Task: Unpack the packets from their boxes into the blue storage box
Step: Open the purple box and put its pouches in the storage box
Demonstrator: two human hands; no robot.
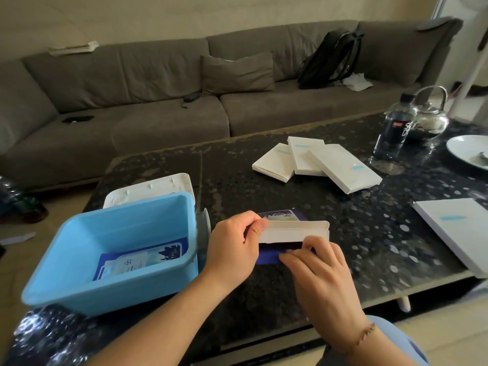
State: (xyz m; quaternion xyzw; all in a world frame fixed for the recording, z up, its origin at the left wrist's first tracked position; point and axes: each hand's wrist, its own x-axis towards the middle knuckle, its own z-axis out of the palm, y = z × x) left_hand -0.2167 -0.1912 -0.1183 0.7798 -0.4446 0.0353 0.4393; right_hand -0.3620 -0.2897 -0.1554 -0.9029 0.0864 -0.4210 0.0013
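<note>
Packets (pixel 274 256): we pinch one with our right hand (pixel 320 276); our left hand (pixel 232 249) grips its box (pixel 295 231). Three boxes (pixel 317 162) lie far; storage box (pixel 79 273) contents partly hidden.

Long grey sectional sofa (pixel 163 101) along plain beige wall (pixel 184 14). Loose cushion (pixel 237 73) mid-sofa; black backpack (pixel 330 60) leaning against backrest to right, crumpled white paper (pixel 356 81) just beside it. Small dark items on seat at left, too small to identify. Counter (pixel 290 196) low, dark speckled glossy top, worn pale along far edge, white leg at near right. Floor (pixel 31 260) light beige. Daylight bright at far right.
</note>
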